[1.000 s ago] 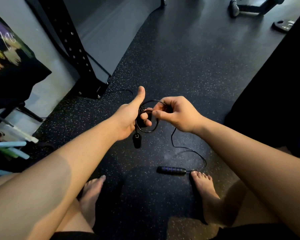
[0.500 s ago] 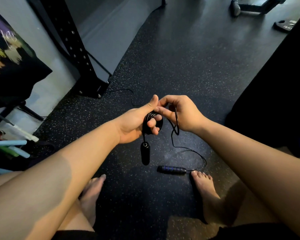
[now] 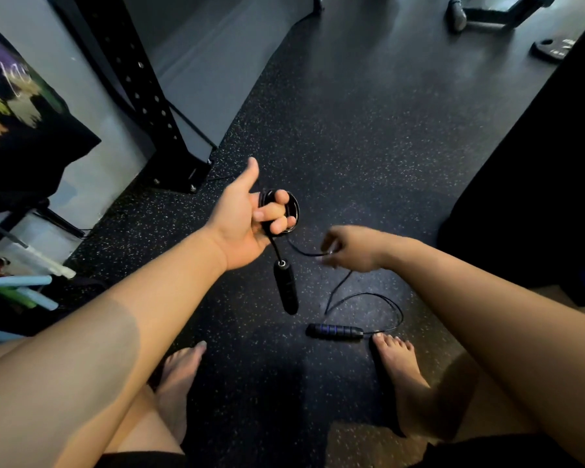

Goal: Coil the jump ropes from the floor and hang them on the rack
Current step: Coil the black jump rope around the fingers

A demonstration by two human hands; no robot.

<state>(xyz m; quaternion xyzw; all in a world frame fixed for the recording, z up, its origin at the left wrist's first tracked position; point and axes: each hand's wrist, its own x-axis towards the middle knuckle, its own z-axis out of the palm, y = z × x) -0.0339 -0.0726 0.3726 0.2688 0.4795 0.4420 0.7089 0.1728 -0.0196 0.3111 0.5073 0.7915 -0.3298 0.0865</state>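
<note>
Above speckled floor (image 3: pixel 368 136), left hand (image 3: pixel 240 224) closed around small rope coil (image 3: pixel 293 206), thumb raised, one handle (image 3: pixel 286 288) dangling. Right hand (image 3: pixel 348 248), blurred, pinched slack cord (image 3: pixel 306 252). Second handle (image 3: pixel 335 331) lay near right foot (image 3: pixel 397 366). Best: even loops, light tension, no kinks.

Dark speckled rubber floor (image 3: pixel 352 136), grey wall (image 3: pixel 92 106), black perforated upright (image 3: pixel 139 82).
</note>
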